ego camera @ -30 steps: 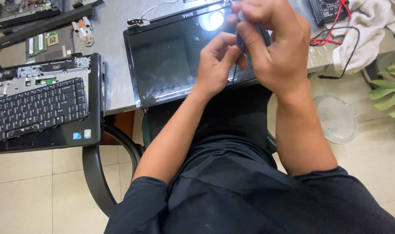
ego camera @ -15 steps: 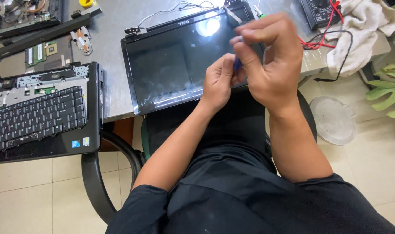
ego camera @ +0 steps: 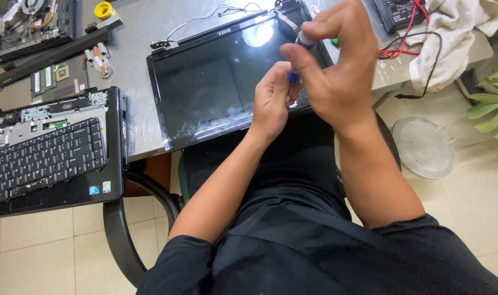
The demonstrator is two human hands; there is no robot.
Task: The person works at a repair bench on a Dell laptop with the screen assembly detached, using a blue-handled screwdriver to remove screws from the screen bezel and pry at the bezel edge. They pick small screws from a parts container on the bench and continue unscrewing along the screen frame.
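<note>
A detached black laptop screen panel (ego camera: 205,93) lies on the grey table (ego camera: 137,38), its near edge over the table's rim. My right hand (ego camera: 336,76) grips the top of a blue-handled screwdriver (ego camera: 297,70), held upright over the panel's near right corner. My left hand (ego camera: 273,101) pinches the lower part of the screwdriver from the left, fingers curled around the shaft. The tip is hidden behind my hands.
A black laptop base with keyboard (ego camera: 44,155) sits at the left table edge. Memory sticks (ego camera: 47,79), a long black strip (ego camera: 52,57) and a yellow tape roll (ego camera: 102,10) lie behind it. A multimeter with red leads (ego camera: 396,16) and a white cloth (ego camera: 451,33) sit at right; a plant (ego camera: 492,106) stands on the floor.
My view has tilted so the table sits lower in frame. Both hands stay on the screwdriver over the panel's right corner; the right hand's fingers have shifted on the handle.
</note>
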